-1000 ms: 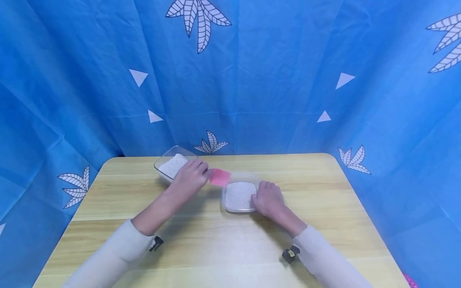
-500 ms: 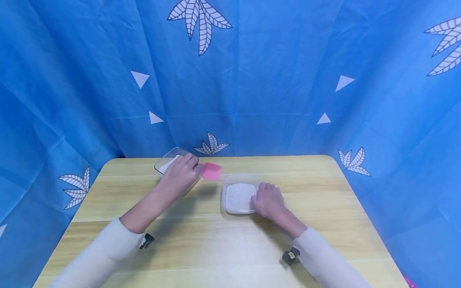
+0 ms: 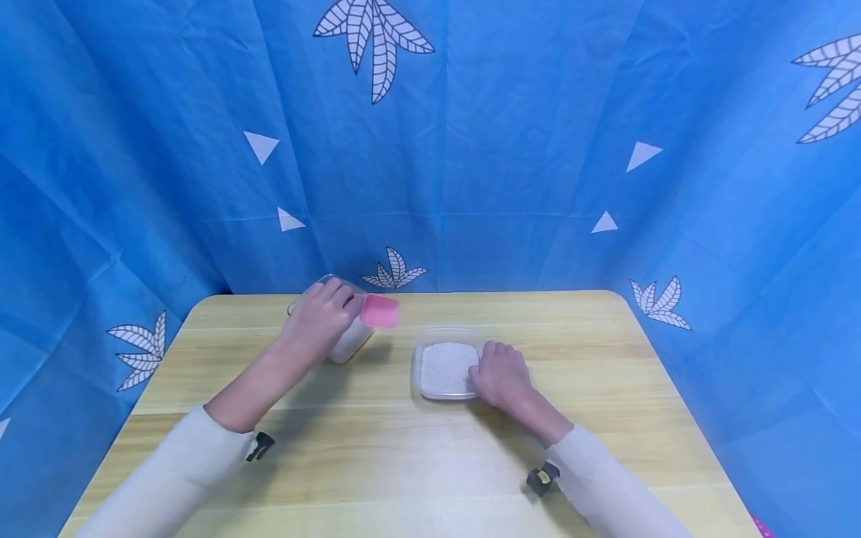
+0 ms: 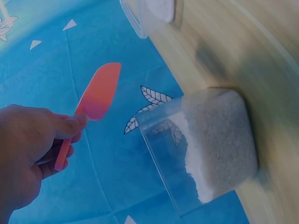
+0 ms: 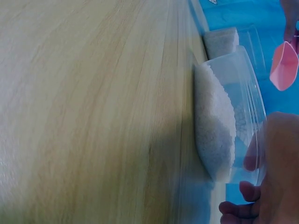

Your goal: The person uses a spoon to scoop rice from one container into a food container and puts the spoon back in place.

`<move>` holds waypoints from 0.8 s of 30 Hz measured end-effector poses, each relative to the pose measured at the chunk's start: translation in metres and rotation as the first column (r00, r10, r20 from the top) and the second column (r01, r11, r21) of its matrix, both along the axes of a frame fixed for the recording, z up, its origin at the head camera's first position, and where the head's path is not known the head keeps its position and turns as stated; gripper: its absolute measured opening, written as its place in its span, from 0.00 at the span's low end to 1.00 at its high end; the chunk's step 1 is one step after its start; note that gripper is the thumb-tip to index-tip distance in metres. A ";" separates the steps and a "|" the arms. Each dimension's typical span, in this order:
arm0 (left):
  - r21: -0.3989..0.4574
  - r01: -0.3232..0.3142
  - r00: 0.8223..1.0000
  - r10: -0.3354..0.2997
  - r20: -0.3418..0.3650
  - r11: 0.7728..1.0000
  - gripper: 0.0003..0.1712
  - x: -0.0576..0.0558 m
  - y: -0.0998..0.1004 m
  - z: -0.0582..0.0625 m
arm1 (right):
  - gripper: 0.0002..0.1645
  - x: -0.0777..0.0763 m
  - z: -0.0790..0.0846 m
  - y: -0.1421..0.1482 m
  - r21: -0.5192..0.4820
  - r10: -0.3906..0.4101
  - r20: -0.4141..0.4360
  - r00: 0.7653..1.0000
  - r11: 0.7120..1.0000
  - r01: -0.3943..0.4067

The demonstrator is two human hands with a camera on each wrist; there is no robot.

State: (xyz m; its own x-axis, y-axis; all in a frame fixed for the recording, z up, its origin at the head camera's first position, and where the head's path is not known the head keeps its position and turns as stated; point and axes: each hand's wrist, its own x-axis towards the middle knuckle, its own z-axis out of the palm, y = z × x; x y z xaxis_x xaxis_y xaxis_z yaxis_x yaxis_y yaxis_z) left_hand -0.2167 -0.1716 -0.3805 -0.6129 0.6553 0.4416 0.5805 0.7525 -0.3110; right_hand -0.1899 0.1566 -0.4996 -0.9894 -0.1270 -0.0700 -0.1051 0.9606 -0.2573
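Observation:
My left hand (image 3: 321,314) pinches a pink scoop (image 3: 381,311) by its handle, raised above a clear container (image 3: 350,342) at the back left. The left wrist view shows the thumb and curled fingers around the handle (image 4: 63,151). White granules fill the lower part of that container, which my hand partly hides in the head view. In the right wrist view the scoop's cup (image 5: 284,70) looks bare pink inside. My right hand (image 3: 501,372) holds a second clear container (image 3: 449,331) at its right rim, thumb inside and fingers outside. White granules (image 3: 447,368) lie in it.
Both containers stand on a light wooden table (image 3: 430,463), the right one nearer the middle. A blue curtain (image 3: 525,179) with white leaf and triangle prints hangs behind the table and at both sides.
My left hand has moved left with the scoop, from beside the right container to over the left one, and the scoop has turned slightly. The right hand and its container have stayed put.

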 end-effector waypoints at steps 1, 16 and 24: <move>0.002 -0.001 1.000 0.001 0.003 1.000 0.22 0.000 -0.001 0.000 | 0.22 0.000 0.000 0.000 -0.002 0.000 0.000 1.000 1.000 0.000; -0.020 -0.050 0.998 0.051 0.027 0.999 0.22 0.000 -0.018 0.003 | 0.21 0.000 0.000 0.000 0.005 0.005 -0.003 1.000 1.000 -0.005; -0.065 -0.079 0.997 0.080 0.022 0.995 0.24 0.001 -0.024 0.005 | 0.21 0.000 -0.001 0.000 0.002 0.004 0.005 1.000 1.000 -0.004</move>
